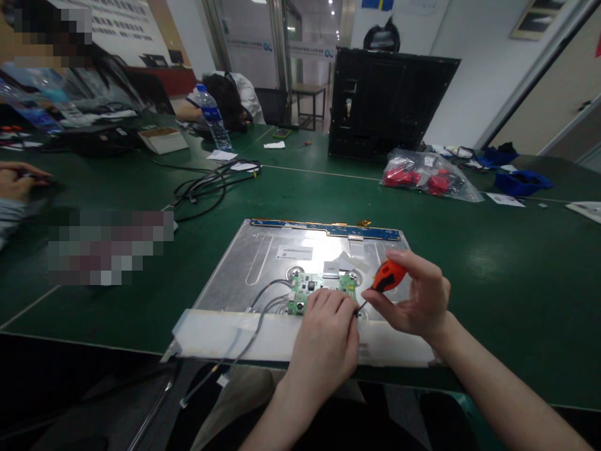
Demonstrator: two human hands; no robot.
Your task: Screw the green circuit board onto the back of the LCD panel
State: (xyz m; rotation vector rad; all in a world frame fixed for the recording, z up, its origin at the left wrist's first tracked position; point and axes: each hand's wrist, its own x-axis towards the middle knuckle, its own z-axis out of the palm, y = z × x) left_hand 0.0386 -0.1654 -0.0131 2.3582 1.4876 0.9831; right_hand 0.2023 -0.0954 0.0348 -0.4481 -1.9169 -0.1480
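A metal display panel (225, 275) lies on the table in front of me, with a green circuit board (300, 285) on its back. My left hand (328, 329) lies over the front part of the board, fingers curled together and pressed on it; their tips are partly hidden. From the right, my right hand (417, 294) holds an orange and black screwdriver (389, 275) between thumb and fingers. Its thin shaft slants down to the board's front right corner, beside my left fingers. Cables (260, 319) run from the board's left side over the panel's near edge.
A white strip (220, 335) covers the panel's near edge, and a blue circuit strip (328, 229) its far edge. Beyond lie coiled black cables (216, 181), a bag of red parts (429, 178) and a large black screen housing (385, 100). Another person's hand (19, 178) is at left.
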